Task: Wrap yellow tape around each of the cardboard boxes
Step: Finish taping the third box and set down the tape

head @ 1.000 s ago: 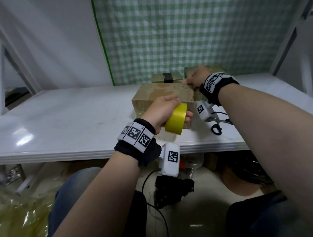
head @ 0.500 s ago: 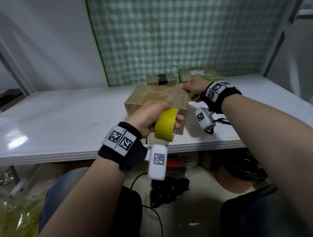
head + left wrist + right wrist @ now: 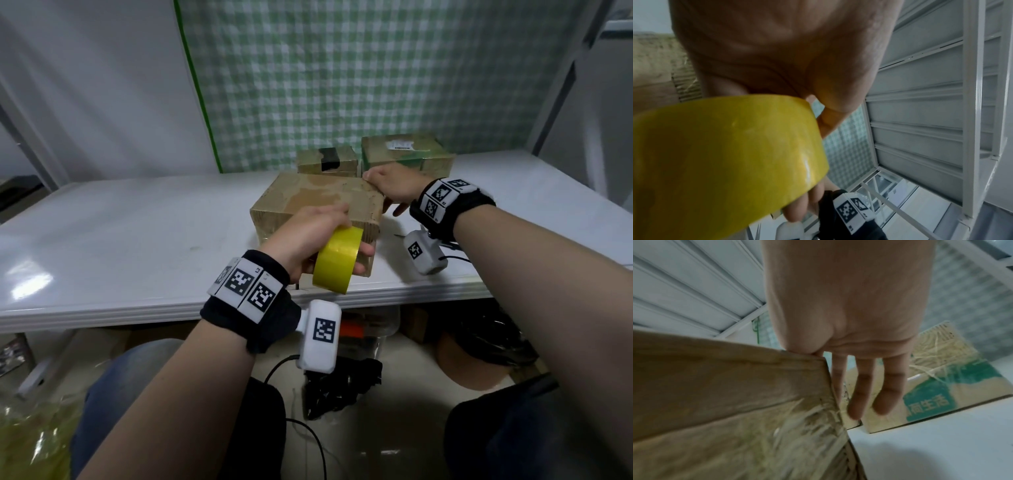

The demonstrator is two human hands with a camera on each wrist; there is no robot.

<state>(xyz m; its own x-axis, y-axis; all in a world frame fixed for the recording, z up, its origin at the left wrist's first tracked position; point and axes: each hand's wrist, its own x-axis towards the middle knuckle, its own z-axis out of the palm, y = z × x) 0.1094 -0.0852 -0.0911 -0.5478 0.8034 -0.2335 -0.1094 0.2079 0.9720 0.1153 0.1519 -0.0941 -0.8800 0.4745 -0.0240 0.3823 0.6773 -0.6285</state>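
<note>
My left hand (image 3: pixel 349 236) grips a roll of yellow tape (image 3: pixel 337 262) upright against the near face of the front cardboard box (image 3: pixel 318 195). In the left wrist view the roll (image 3: pixel 719 154) fills the lower left, with the box's edge (image 3: pixel 651 65) behind it. My right hand (image 3: pixel 387 185) rests on the box's far right corner. Its straight fingers (image 3: pixel 863 386) hang down the box's far face (image 3: pixel 725 386). No yellow tape shows on any box.
Two more boxes stand at the back: a small one with black tape (image 3: pixel 327 161) and a larger one with green print (image 3: pixel 407 154). Scissors (image 3: pixel 454 246) lie mostly hidden behind my right wrist. The front box sits near the white table's edge (image 3: pixel 137 308).
The front box has slid a little toward the table's front edge with both hands on it. The tape roll stays in my left hand.
</note>
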